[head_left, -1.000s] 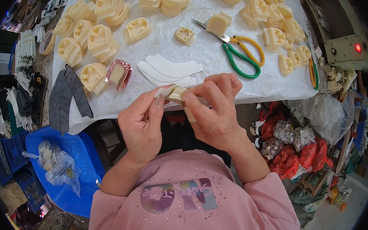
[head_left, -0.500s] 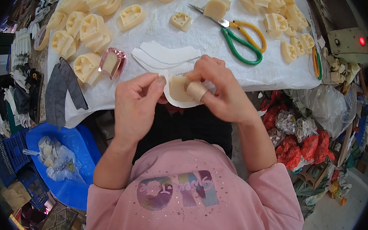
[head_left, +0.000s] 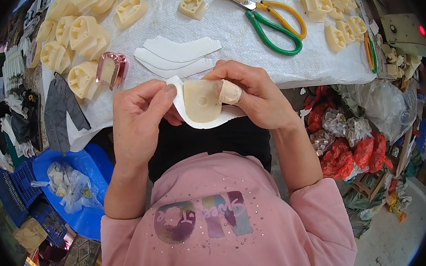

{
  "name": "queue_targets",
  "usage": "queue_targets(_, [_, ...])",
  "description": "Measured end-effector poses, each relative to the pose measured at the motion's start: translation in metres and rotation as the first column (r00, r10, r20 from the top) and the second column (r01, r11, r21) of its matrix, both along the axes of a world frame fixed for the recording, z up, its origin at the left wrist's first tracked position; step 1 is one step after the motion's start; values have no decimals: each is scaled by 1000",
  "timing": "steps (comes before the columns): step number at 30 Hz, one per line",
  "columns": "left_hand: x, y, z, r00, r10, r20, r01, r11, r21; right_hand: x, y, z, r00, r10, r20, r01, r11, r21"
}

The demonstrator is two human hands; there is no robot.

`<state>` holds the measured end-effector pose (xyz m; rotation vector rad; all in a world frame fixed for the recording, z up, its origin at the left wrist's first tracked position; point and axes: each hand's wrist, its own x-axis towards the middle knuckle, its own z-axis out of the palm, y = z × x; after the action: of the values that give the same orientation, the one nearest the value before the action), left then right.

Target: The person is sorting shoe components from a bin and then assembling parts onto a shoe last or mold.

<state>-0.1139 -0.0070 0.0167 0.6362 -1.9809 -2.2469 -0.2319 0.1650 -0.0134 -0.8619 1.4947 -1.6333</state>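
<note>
A cream plastic shoe heel (head_left: 200,102) is between my hands at the table's near edge, its rounded face up with a small round mark in it. A white covering strip (head_left: 207,124) curves around its rounded side, close to me. My left hand (head_left: 142,115) pinches one end of the strip between thumb and fingers, left of the heel. My right hand (head_left: 258,96) grips the heel from the right, its tan-wrapped thumb (head_left: 230,93) pressing on the edge. Beyond the hands lie several white cut strips (head_left: 176,55). A heel covered in shiny pink (head_left: 112,70) stands to the left.
Scissors (head_left: 276,25) with green and yellow handles lie at the back right. Several bare cream heels (head_left: 88,35) crowd the left side of the white-covered table (head_left: 258,61). Dark grey strips (head_left: 60,111) hang over the left edge. Below stands a blue tub (head_left: 94,173).
The heel has turned to show more of its face, and the strip's left end stands farther from it. My left hand has drawn left. The whole view has shifted.
</note>
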Motion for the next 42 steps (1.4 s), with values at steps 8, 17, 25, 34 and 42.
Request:
queue_targets(8, [1, 5, 5, 1000, -3, -15, 2, 999, -46, 5, 5, -3, 1000, -27, 1, 27, 1000, -16])
queue_targets(17, [2, 10, 8, 999, 28, -25, -30, 995, -93, 8, 5, -5, 997, -46, 70, 47, 999, -22])
queue_targets(25, [1, 11, 9, 999, 27, -27, -30, 993, -113, 8, 5, -7, 999, -40, 31, 41, 999, -36])
queue_targets(34, [2, 9, 5, 1000, 18, 16, -16, 988, -155, 8, 4, 1, 980, -78, -184, 84, 996, 22])
queue_targets(42, [10, 26, -1, 981, 36, -188, -120, 883, -454, 24, -4, 18, 387, -270, -882, 280, 945, -167])
